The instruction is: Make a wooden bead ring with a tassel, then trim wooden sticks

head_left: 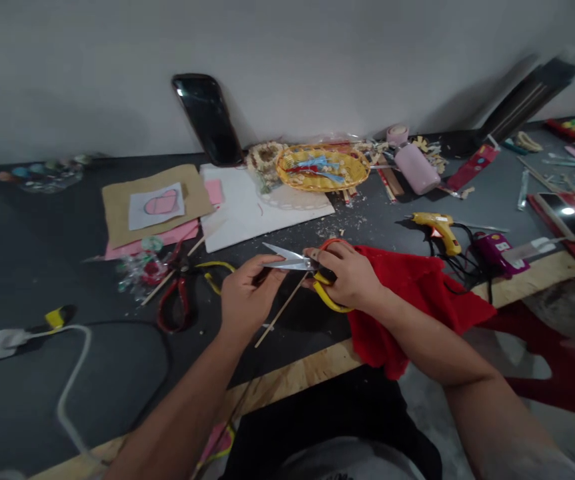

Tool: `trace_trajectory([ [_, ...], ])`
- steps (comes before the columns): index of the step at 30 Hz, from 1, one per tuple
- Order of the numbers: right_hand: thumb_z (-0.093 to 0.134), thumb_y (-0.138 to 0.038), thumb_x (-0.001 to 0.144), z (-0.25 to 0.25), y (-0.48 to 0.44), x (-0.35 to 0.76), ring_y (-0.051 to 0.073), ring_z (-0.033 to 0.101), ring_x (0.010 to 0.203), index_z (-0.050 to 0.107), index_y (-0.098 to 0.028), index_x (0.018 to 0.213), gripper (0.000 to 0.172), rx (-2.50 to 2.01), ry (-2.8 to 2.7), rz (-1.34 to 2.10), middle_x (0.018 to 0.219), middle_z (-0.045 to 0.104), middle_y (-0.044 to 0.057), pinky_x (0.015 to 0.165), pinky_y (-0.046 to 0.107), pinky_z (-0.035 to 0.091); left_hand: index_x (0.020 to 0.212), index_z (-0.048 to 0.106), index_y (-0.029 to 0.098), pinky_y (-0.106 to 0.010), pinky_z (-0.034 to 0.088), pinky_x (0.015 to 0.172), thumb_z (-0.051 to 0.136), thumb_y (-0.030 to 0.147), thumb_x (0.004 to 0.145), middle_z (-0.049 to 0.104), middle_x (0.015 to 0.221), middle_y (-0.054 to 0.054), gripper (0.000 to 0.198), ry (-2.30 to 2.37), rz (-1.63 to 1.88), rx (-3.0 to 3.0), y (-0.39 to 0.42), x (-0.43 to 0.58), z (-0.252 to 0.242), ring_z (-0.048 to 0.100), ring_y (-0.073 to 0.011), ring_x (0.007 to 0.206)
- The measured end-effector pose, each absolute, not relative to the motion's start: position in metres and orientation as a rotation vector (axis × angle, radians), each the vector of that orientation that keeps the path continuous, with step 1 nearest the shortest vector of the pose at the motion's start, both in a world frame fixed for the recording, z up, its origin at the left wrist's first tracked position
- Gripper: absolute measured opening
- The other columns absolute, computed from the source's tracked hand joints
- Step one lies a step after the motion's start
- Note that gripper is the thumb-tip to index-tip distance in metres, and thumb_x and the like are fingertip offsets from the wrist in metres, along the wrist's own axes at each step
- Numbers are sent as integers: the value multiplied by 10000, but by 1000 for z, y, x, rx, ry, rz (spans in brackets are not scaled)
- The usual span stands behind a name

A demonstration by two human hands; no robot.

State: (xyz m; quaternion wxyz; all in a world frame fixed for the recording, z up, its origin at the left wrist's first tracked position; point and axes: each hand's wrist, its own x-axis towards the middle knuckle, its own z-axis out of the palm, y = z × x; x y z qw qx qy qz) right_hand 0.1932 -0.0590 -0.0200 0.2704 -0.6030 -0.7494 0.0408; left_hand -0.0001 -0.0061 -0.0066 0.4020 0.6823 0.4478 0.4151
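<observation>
My right hand (350, 277) is wrapped round the red and yellow handles of a pair of scissors (297, 263), whose blades stand partly apart and point left. My left hand (247, 293) is at the blades, thumb and fingers closed close to the lower one. Whatever is between those fingers is too small to make out. A thin wooden stick (281, 311) slants down from below my right hand; whether that hand grips it too, I cannot tell. Under my right forearm lies a red fuzzy cloth (412, 280), hanging over the table edge.
Pliers with red handles (180, 300) lie left of my left hand. Behind are a white board (267, 223), a yellow basket (287, 175) and a phone (208, 120) against the wall. A yellow glue gun (440, 230) and purple plug block (501, 253) are at right.
</observation>
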Motion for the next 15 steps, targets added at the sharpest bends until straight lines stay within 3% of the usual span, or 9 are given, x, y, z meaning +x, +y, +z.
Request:
trace_trajectory([
  [6,587,-562,888,-24,-55,193,177,657,988,607,-239,1266,497,-1629,-2029,304,1083,702,71,874,275,536,825,724,215,-232,492,626,698,360,812,722,813,7,148,1168,1073,1757,-4,-4,-18,635,-138,690],
  [15,566,-593,882,-18,-54,200,197,618,1000,604,-177,1208,530,-1419,-1757,313,1139,678,105,909,332,532,860,735,210,-222,451,588,610,385,879,733,784,7,216,1161,1000,1784,-7,-1,-5,604,-126,644],
])
